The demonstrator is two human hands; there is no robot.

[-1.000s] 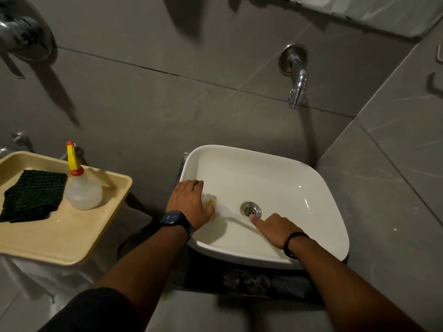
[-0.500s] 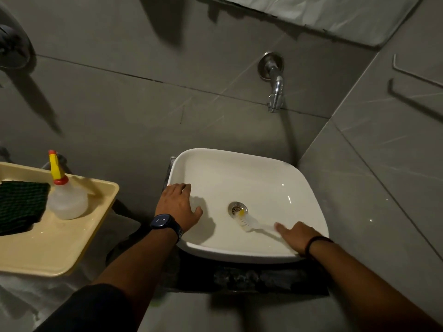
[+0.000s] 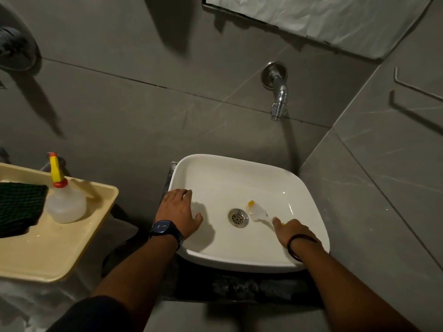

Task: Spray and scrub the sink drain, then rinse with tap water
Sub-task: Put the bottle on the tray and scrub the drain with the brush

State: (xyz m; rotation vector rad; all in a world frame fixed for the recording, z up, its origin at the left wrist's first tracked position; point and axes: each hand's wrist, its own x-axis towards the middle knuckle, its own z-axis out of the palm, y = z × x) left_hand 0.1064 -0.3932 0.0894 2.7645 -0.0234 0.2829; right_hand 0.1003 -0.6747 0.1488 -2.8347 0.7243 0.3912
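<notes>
Brush head now swung from the drain's near side to just right of it — blurred mid-stroke.
Right hand [image 3: 291,232] closed on the brush [image 3: 257,212] handle low in the sink [image 3: 239,173], right of the drain [image 3: 238,217]; left hand [image 3: 178,212] spread flat on the left rim — spray bottle [image 3: 64,200] standing on the tray [image 3: 60,255], lower left.

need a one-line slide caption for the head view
Right hand works a small brush beside the sink drain; left hand braces on the basin rim, tap off.
</notes>
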